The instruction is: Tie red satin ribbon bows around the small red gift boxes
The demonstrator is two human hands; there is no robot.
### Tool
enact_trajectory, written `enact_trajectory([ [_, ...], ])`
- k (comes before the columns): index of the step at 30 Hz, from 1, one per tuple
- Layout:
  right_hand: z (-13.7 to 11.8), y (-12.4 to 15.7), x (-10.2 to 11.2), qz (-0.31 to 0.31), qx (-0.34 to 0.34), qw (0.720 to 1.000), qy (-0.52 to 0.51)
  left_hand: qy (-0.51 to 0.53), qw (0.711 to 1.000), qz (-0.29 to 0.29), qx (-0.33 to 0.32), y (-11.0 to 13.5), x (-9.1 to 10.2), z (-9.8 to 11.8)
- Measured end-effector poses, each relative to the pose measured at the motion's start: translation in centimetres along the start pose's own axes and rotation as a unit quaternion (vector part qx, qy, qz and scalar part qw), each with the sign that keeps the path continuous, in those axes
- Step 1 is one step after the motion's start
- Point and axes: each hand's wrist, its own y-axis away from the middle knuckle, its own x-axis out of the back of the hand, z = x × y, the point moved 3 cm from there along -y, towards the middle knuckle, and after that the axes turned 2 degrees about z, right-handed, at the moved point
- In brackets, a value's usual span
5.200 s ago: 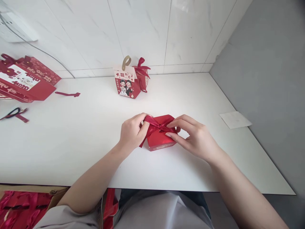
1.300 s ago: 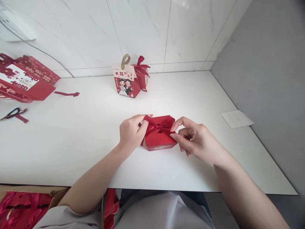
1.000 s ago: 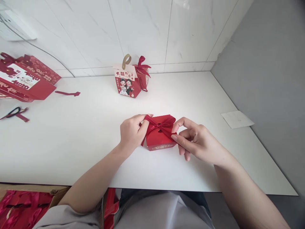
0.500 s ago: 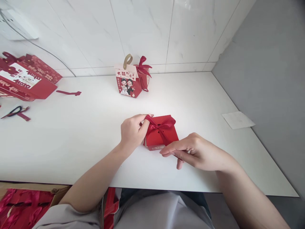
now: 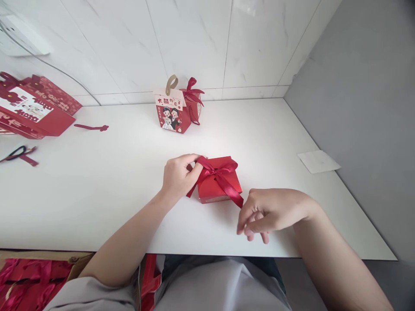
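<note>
A small red gift box [image 5: 207, 190] sits on the white table, its top tied with a dark red satin ribbon [image 5: 223, 181] in a bow. My left hand [image 5: 181, 175] is closed on the box's left side, the thumb against the bow's left loop; some of its fingers are hidden behind. One ribbon tail hangs beside that hand. The other tail runs over the front edge to the right. Just right of the box, my right hand [image 5: 267, 214] hovers with bent fingers pointing down and apart, nothing visible in them.
Two finished-looking boxes, a printed box with a handle [image 5: 171, 114] and a ribboned box [image 5: 194, 103], stand near the tiled wall. Red gift bags [image 5: 48, 116], a red strip [image 5: 92, 127] and scissors [image 5: 16, 152] lie left. White paper [image 5: 319, 161] lies right; a carton [image 5: 79, 263] of red boxes sits below.
My right hand has moved right and down, off the box front, and the right ribbon tail now lies free. My left hand stays at the box.
</note>
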Motion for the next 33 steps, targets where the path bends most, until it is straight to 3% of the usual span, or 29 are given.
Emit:
enact_trajectory([
  [3,0.2,1.5,0.2,-0.107,0.071,0.989,-0.072,0.008,1.0,-0.015,0.004,0.0,0.0,-0.2],
  [4,0.2,1.9,0.5,-0.115,0.116,0.983,-0.089,0.012,1.0,-0.019,0.006,0.0,0.0,-0.3],
  [5,0.2,2.1,1.0,-0.071,0.162,0.978,-0.11,0.015,1.0,-0.022,0.008,0.0,0.0,-0.3],
  [6,0.3,2.1,1.7,0.025,0.203,0.969,-0.138,0.019,1.0,-0.023,0.009,0.0,-0.1,-0.4],
  [8,0.7,1.9,3.3,0.267,0.253,0.913,-0.174,0.02,0.999,-0.026,0.011,0.0,-0.2,-0.5],
  [9,0.8,1.6,3.6,0.352,0.261,0.881,-0.177,0.018,0.999,-0.026,0.011,0.0,-0.2,-0.5],
  [11,0.8,0.6,3.8,0.425,0.239,0.859,-0.155,0.015,0.999,-0.027,0.007,0.0,-0.1,-0.5],
  [13,0.4,-0.2,3.5,0.44,0.21,0.865,-0.118,0.026,0.999,-0.036,-0.025,-0.2,0.3,-0.3],
  [15,-0.2,-0.5,3.3,0.452,0.202,0.866,-0.07,0.05,0.993,-0.047,-0.097,-0.4,0.9,0.3],
  [19,-1.2,0.0,2.7,0.422,0.24,0.872,0.065,0.083,0.973,-0.073,-0.204,-0.3,1.6,1.6],
  [24,-1.6,-0.2,1.9,0.309,0.268,0.893,0.188,0.095,0.968,-0.141,-0.183,0.0,1.0,1.8],
  [27,-1.7,-0.7,1.5,0.333,0.279,0.872,0.225,0.115,0.967,-0.165,-0.158,-0.3,1.0,1.2],
  [33,-1.9,-1.5,1.0,0.408,0.296,0.805,0.312,0.11,0.971,-0.158,-0.143,-1.3,1.7,0.5],
])
